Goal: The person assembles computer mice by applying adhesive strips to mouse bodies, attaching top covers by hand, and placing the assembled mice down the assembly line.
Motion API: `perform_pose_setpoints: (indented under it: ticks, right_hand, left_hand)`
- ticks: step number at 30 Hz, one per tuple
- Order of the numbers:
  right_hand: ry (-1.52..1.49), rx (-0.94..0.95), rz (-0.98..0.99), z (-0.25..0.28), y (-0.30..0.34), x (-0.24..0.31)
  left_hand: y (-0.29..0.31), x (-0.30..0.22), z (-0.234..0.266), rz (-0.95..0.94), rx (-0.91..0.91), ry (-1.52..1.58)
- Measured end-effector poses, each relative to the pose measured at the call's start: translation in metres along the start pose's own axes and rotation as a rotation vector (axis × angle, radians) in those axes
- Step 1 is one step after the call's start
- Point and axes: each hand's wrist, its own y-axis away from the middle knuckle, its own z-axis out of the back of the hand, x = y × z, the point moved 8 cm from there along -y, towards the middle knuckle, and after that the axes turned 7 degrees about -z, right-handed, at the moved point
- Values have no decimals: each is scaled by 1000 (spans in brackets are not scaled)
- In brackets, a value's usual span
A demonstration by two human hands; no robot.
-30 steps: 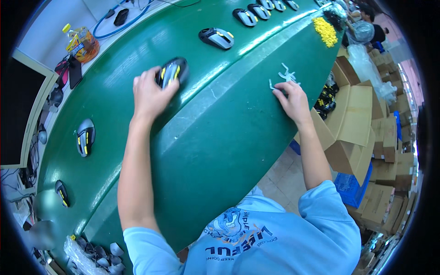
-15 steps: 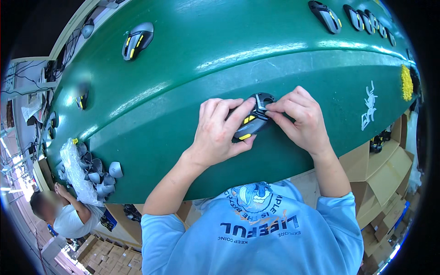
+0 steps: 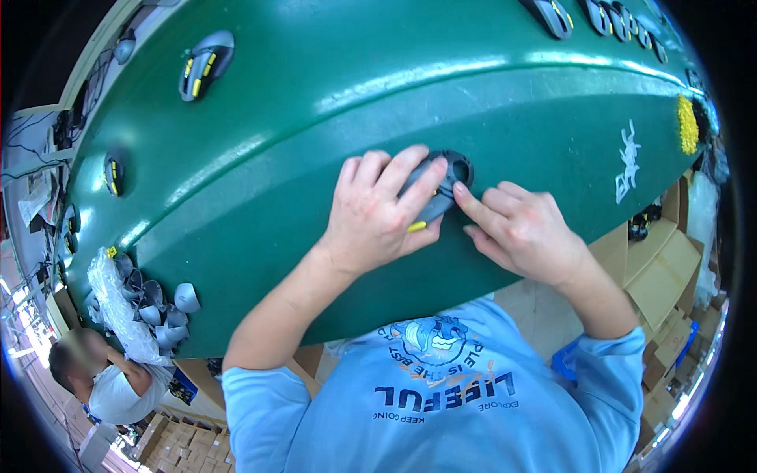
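A black-and-grey plastic housing with yellow parts point(image 3: 435, 202) rests at the middle of the green table, its rounded end with a dark round opening facing up and right. My left hand point(image 3: 377, 203) is wrapped over its left side, fingers on top and thumb at the near edge, hiding much of it. My right hand point(image 3: 527, 229) is at the right of the housing. Its index finger reaches out and touches near the opening, while the thumb stands apart and the other fingers are bent. No object shows between the right thumb and index finger.
Similar housings lie at the far left point(image 3: 206, 66) and far right point(image 3: 607, 17). Grey cup-shaped parts point(image 3: 186, 298) sit by a clear plastic bag point(image 3: 118, 303). Small yellow pieces point(image 3: 687, 124) are piled at the right edge. A co-worker point(image 3: 118, 378) is at lower left; cardboard boxes point(image 3: 662, 276) stand right.
My right thumb and index finger, earlier pinched at the housing's end, have parted; the index finger now points onto it. The housing has turned slightly, and the whole view has shifted.
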Motion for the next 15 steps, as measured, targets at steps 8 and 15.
perform_pose_setpoints:
  ticks: [8, 15]
  right_hand:
    - [-66, 46, 83, 0, -4, -5]
    - [-379, -228, -169, 15, 20, -60]
  left_hand:
    - [9, -5, -7, -13, -140, 4]
    - [138, 24, 145, 568, -315, -521]
